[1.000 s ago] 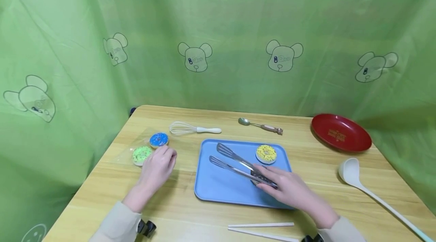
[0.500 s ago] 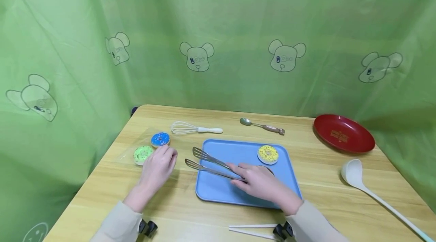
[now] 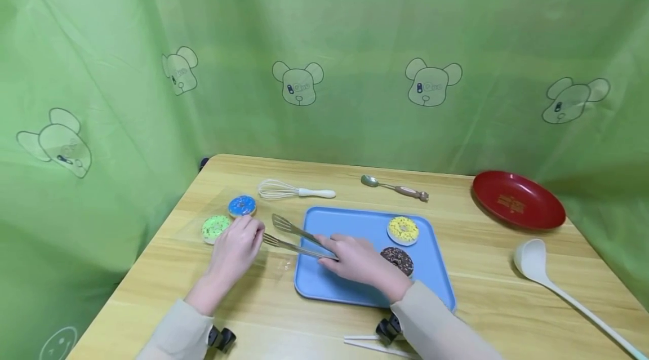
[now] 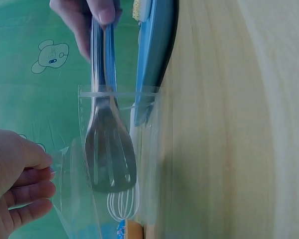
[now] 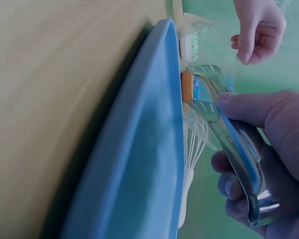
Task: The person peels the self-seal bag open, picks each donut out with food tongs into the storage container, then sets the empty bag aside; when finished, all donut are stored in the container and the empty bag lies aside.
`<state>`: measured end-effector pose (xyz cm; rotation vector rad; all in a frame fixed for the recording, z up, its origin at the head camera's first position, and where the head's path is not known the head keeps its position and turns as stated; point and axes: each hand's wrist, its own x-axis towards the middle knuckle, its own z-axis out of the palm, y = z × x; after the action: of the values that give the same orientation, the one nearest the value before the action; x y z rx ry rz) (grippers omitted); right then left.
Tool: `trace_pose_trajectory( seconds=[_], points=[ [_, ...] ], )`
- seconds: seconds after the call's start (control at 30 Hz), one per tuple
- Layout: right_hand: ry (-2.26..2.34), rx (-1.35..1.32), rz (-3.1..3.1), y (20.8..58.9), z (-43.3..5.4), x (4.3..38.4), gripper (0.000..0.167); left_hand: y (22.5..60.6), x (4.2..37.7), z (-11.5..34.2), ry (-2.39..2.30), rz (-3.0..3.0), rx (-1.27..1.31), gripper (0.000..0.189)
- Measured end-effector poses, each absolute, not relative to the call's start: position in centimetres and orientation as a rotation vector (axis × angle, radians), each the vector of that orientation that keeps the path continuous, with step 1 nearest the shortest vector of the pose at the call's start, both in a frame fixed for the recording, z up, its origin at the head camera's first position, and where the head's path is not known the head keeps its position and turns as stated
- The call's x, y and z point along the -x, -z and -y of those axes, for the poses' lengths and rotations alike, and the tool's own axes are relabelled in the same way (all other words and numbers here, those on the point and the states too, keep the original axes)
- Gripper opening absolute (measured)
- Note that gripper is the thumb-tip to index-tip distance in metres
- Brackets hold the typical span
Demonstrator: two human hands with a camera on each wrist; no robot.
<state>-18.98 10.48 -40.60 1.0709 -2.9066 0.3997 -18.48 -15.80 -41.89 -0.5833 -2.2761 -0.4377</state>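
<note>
In the head view, a person works at a pale wood-grain counter (image 3: 494,315), where a flat, rectangular blue tray (image 3: 350,219) carries a yellow-iced doughnut (image 3: 396,232) at its far right corner and a dark brown sprinkled doughnut (image 3: 403,259) nearer its right edge. The right hand (image 3: 357,258) grips slotted stainless-steel tongs (image 3: 295,246) across the tray's left edge, aimed toward a green-iced doughnut (image 3: 214,227) and a blue-iced doughnut (image 3: 242,204) near the counter's left edge, beside the left hand (image 3: 238,244). A glossy red oval plate (image 3: 481,181) sits at the counter's far right corner.

In the left wrist view, the left hand pinches the side of a clear plastic bag (image 4: 70,179) at its mouth; whether the tongs' tips have passed inside is hard to tell.

In the right wrist view, thumb and curled fingers hold the tongs, their two heads apart.

The step in hand appears to be reaching for a bagged doughnut; the next move likely calls for a steady bag mouth and heads straddling one doughnut before squeezing.
</note>
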Motion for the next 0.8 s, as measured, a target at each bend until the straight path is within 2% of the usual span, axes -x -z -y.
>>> trace_pose_trajectory(
  seconds=[0.8],
  points=[
    [-0.369,-0.948,2.973,41.1,-3.8,22.0,0.056,42.1,18.3,15.4,0.399,2.273,0.590,0.007]
  ],
)
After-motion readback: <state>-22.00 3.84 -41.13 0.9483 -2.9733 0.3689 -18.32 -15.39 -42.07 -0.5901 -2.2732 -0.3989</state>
